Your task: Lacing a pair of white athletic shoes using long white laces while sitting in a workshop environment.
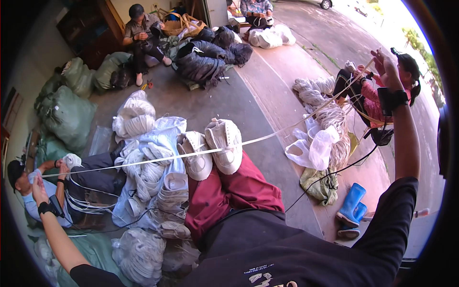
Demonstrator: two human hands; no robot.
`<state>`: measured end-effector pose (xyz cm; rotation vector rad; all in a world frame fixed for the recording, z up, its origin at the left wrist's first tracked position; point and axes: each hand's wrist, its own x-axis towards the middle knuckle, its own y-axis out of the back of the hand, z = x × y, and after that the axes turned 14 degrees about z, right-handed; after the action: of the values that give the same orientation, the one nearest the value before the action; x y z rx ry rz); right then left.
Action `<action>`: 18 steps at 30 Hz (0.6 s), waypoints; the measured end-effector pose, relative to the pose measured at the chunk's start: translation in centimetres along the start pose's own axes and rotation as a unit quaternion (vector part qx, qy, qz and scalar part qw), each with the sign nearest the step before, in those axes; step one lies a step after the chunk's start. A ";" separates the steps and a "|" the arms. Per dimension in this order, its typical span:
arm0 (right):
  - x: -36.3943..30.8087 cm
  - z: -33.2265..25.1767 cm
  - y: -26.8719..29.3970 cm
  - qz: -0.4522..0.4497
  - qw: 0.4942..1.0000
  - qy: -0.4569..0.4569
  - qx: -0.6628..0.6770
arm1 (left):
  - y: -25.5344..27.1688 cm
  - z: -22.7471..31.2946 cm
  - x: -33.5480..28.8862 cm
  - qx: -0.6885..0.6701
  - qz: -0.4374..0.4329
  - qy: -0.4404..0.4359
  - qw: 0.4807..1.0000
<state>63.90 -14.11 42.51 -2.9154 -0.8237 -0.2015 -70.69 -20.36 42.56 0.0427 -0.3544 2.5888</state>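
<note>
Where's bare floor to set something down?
Bare floor lies between the black bags and the wearer's shoes; another patch, right of the shoes, has the stretched white band above. Crowded: left of the shoes, with white bundles.

Green sacks (pixel 67 117) were heaped at the left, blue boots (pixel 352 204) were seen at the right, and black bags (pixel 203 57) were piled behind.

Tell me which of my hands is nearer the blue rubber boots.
Right: your right hand is raised on the side of the blue rubber boots; your left hand is far left of them.
</note>
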 end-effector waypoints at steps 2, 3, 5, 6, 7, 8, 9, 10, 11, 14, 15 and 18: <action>-3.1 0.7 -3.9 -0.029 0.999 -0.019 -0.029 | 0.2 -3.9 0.5 -0.009 0.026 0.032 0.999; -5.8 1.1 -6.8 -0.040 0.998 -0.003 -0.046 | 1.4 -5.0 0.8 -0.008 0.031 0.036 0.999; -11.4 2.8 -11.4 -0.081 0.994 0.016 -0.078 | 2.4 -5.6 1.6 0.012 -0.006 0.024 1.000; -14.2 3.4 -13.6 -0.111 0.988 0.029 -0.101 | 2.8 -6.7 2.3 0.008 -0.004 0.029 1.000; -16.6 4.7 -15.6 -0.154 0.981 0.023 -0.113 | 2.0 -7.6 3.0 -0.003 -0.021 0.049 0.999; -18.9 6.2 -17.5 -0.197 0.972 0.015 -0.126 | 1.1 -8.5 3.6 -0.015 -0.037 0.068 0.997; -21.3 7.5 -19.6 -0.228 0.965 -0.007 -0.130 | 1.1 -8.9 3.8 -0.014 -0.074 0.065 0.995; -23.5 9.2 -21.6 -0.262 0.956 -0.032 -0.130 | 1.1 -8.7 4.5 -0.013 -0.069 0.063 0.996; -25.9 10.9 -23.7 -0.285 0.947 -0.054 -0.135 | 1.2 -8.9 5.4 -0.023 -0.046 0.073 0.996; -31.8 14.5 -28.3 -0.348 0.921 -0.099 -0.146 | 0.1 -10.3 7.5 -0.022 -0.072 0.082 0.994; -33.7 15.3 -30.1 -0.368 0.911 -0.110 -0.151 | 0.9 -11.3 7.6 -0.022 -0.060 0.070 0.995; -36.5 16.8 -33.4 -0.365 0.909 -0.100 -0.172 | -2.7 -14.3 6.7 -0.001 -0.054 0.059 0.997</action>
<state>17.10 -2.21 22.40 -2.7866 -2.0835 -0.1055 -74.54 -11.13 30.03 -0.0884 -0.3035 2.4708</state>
